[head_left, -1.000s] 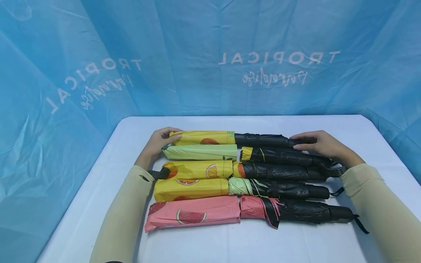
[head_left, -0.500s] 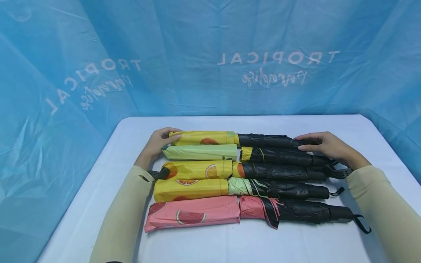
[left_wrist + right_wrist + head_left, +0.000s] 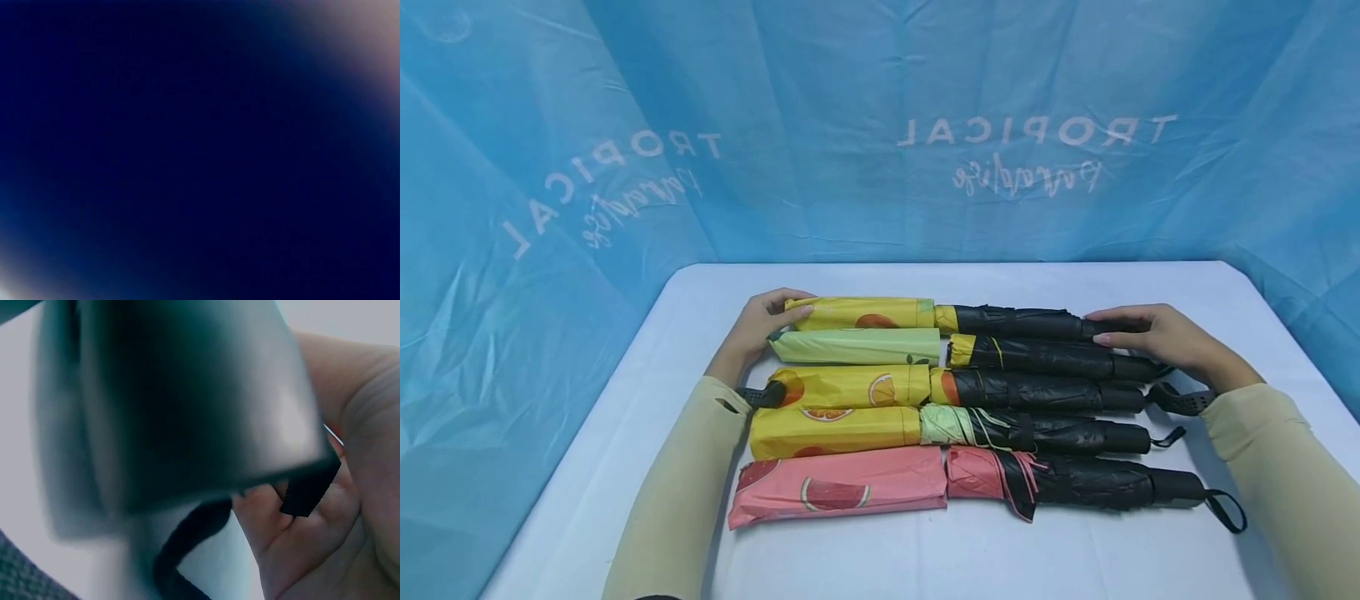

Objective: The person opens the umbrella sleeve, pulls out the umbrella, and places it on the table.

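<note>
In the head view, my left hand (image 3: 758, 327) pinches the left end of a yellow orange-print sleeve (image 3: 850, 314) in the farthest row. My right hand (image 3: 1176, 337) holds the dark handle end of the folded black umbrella (image 3: 1015, 322) in line with that sleeve. The umbrella's yellow-edged tip shows at the sleeve's mouth. Close below lie a pale green sleeve (image 3: 857, 347) and another black umbrella (image 3: 1052, 358). In the right wrist view, a blurred black handle (image 3: 200, 412) stands before my palm; whose umbrella it belongs to I cannot tell. The left wrist view is dark blur.
Nearer rows on the white table (image 3: 1000, 558) hold two yellow sleeves, the upper sleeve (image 3: 850, 387) and the lower sleeve (image 3: 835, 432), and a pink watermelon sleeve (image 3: 842, 490). Each has a black umbrella beside its right end. A blue curtain (image 3: 820, 192) hangs behind.
My right hand has moved right with the black umbrella, and its yellow-edged tip has come into sight at the sleeve's mouth. My left hand has stayed on the sleeve's left end.
</note>
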Available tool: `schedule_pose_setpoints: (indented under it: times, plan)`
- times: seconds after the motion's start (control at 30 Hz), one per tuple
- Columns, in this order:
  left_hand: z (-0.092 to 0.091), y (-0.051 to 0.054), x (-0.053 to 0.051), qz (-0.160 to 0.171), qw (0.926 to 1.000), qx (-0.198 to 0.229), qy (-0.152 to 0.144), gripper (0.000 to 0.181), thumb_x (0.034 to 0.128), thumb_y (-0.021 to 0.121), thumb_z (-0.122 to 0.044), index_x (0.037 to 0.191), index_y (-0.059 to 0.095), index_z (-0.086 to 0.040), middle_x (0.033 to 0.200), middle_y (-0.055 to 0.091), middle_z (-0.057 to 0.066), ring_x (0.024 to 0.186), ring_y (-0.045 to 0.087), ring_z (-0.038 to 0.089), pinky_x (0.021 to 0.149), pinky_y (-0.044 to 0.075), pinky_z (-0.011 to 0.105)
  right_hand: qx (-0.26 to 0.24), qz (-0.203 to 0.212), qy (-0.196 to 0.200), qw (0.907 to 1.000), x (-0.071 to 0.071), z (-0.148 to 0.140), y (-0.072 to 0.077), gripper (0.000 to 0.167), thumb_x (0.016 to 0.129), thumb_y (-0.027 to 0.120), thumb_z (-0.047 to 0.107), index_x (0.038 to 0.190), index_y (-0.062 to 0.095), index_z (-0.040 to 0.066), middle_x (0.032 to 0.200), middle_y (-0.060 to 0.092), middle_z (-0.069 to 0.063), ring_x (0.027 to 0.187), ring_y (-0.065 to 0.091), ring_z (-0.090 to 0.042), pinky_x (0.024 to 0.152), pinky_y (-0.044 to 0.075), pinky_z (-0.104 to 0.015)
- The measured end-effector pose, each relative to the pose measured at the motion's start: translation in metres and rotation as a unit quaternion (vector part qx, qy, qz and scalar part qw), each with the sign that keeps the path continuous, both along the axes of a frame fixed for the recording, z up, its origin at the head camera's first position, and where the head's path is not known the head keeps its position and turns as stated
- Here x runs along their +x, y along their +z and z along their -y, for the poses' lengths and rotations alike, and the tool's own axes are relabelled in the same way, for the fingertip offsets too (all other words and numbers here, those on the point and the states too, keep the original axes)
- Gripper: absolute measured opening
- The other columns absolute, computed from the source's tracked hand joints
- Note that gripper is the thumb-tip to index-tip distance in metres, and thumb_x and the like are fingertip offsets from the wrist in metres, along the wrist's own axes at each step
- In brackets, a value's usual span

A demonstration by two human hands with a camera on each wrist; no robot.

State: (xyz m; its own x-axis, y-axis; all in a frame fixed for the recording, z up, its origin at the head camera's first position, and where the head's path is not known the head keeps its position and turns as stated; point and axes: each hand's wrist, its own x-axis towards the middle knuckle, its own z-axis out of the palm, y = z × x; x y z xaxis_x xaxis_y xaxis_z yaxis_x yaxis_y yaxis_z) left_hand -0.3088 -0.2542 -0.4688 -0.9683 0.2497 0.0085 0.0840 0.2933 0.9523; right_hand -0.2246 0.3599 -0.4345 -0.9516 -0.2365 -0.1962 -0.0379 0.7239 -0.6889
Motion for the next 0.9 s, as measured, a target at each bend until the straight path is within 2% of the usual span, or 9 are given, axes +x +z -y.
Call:
schedule_pose_setpoints:
  times: [0.23, 0.37, 0.53, 0.63, 0.73, 0.9]
  plan:
    - [0.001, 0.005, 0.004, 0.013, 0.9999, 0.002, -0.002, 0.039, 0.0947, 0.076, -0.031, 0.126, 0.072, -0.008, 0.122, 0.067, 0.004, 0.110, 0.060, 0.020, 0.089, 0.051, 0.027, -0.008, 0.009, -0.003, 0.9999, 0.000, 0.001, -0.002, 0.066, 0.096, 0.070, 0.047, 0.148, 0.055, 0.010, 0.151, 0.049, -0.023, 0.139, 0.042, -0.046, 0.105, 0.036, -0.068]
    - [-0.001, 0.009, 0.006, 0.008, 0.9999, 0.010, -0.010, 0.037, 0.0961, 0.075, -0.024, 0.127, 0.071, -0.005, 0.119, 0.067, 0.003, 0.108, 0.059, 0.020, 0.088, 0.051, 0.027, -0.015, 0.006, -0.011, 0.9998, 0.003, 0.001, 0.000, 0.067, 0.095, 0.071, 0.048, 0.148, 0.054, 0.011, 0.151, 0.048, -0.021, 0.140, 0.041, -0.045, 0.106, 0.035, -0.068]
    - [-0.002, 0.004, 0.006, 0.011, 0.9992, 0.036, -0.010, 0.039, 0.0966, 0.074, -0.026, 0.130, 0.069, -0.007, 0.126, 0.065, 0.004, 0.115, 0.057, 0.020, 0.098, 0.047, 0.030, -0.024, 0.002, -0.018, 0.9995, 0.011, -0.004, 0.005, 0.064, 0.100, 0.065, 0.047, 0.150, 0.052, 0.010, 0.151, 0.050, -0.018, 0.140, 0.043, -0.041, 0.107, 0.038, -0.066]
    - [0.000, 0.002, 0.005, 0.015, 0.9989, 0.043, -0.011, 0.042, 0.0971, 0.073, -0.029, 0.133, 0.067, -0.009, 0.132, 0.063, 0.004, 0.121, 0.055, 0.019, 0.105, 0.042, 0.033, -0.004, -0.009, -0.023, 0.9997, 0.015, -0.005, 0.011, 0.065, 0.101, 0.060, 0.052, 0.151, 0.050, 0.011, 0.152, 0.049, -0.017, 0.139, 0.044, -0.041, 0.105, 0.039, -0.067]
    - [0.001, 0.001, 0.004, 0.009, 0.9994, 0.033, -0.011, 0.044, 0.0967, 0.073, -0.033, 0.134, 0.066, -0.010, 0.134, 0.061, 0.005, 0.122, 0.055, 0.020, 0.106, 0.042, 0.035, 0.023, -0.028, -0.024, 0.9991, 0.017, -0.003, 0.018, 0.068, 0.098, 0.063, 0.055, 0.149, 0.052, 0.011, 0.151, 0.049, -0.019, 0.138, 0.045, -0.044, 0.103, 0.042, -0.067]
    - [0.004, -0.001, 0.006, 0.000, 0.9998, 0.019, -0.001, 0.046, 0.0972, 0.073, -0.033, 0.136, 0.064, -0.010, 0.136, 0.061, 0.007, 0.123, 0.055, 0.021, 0.107, 0.042, 0.038, 0.060, -0.068, -0.013, 0.9958, 0.017, 0.007, 0.017, 0.072, 0.096, 0.067, 0.053, 0.150, 0.051, 0.008, 0.150, 0.050, -0.022, 0.134, 0.049, -0.047, 0.099, 0.046, -0.064]
